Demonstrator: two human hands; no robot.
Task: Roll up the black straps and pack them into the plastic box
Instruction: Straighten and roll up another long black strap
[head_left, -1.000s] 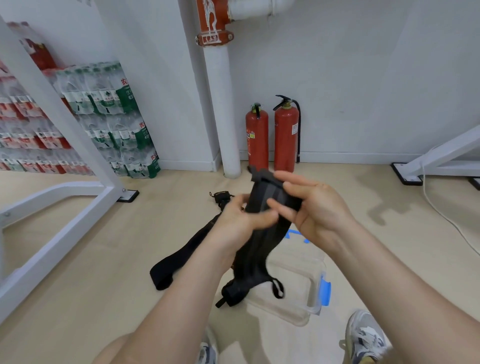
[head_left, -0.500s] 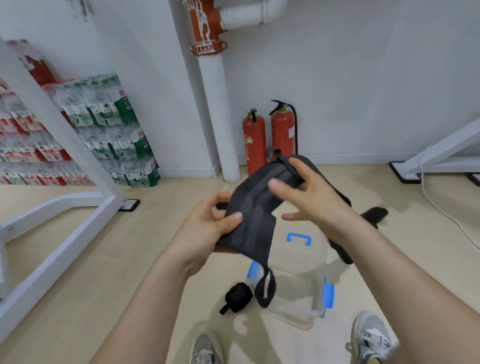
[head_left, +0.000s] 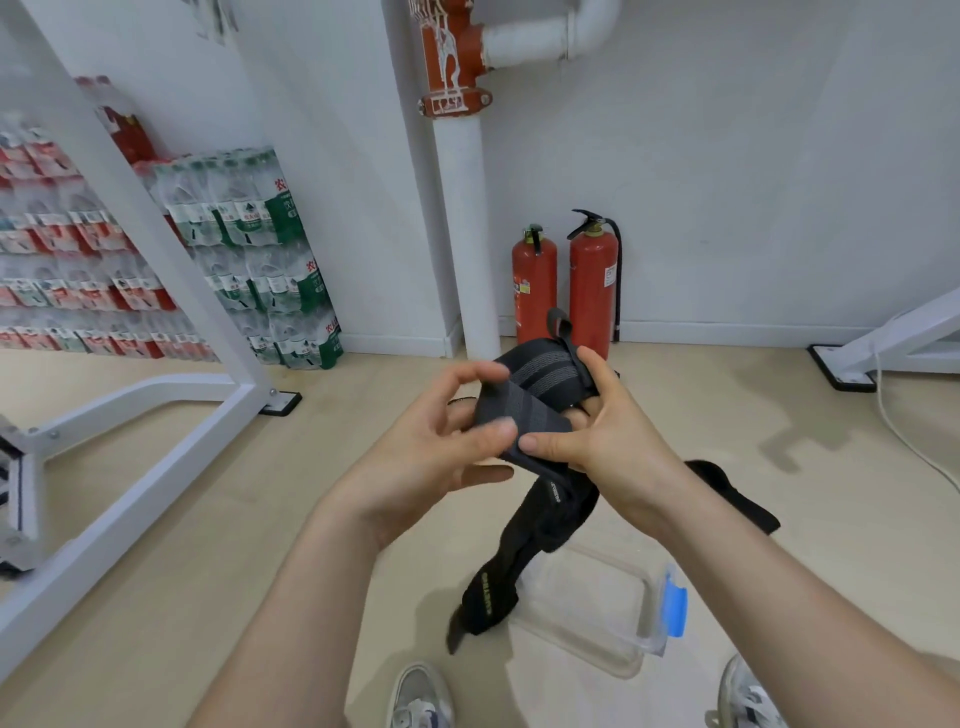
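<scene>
While left hand (head_left: 434, 457) and right hand (head_left: 621, 441) pinch the strap (head_left: 524, 410), the box (head_left: 597, 623) sits below.

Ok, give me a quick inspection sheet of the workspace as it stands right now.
surface: beige floor, shoes at bottom edge.
job's things: black strap partly rolled between both hands, tail hanging near the open plastic box on the floor; another black length behind the right wrist.
clutter: nothing seen.
hands: left hand pinches the roll, right hand grips it.
cables: white cable on the floor, right side.
surroundings: two fire extinguishers, white pipe, stacked water packs, white frame.
</scene>
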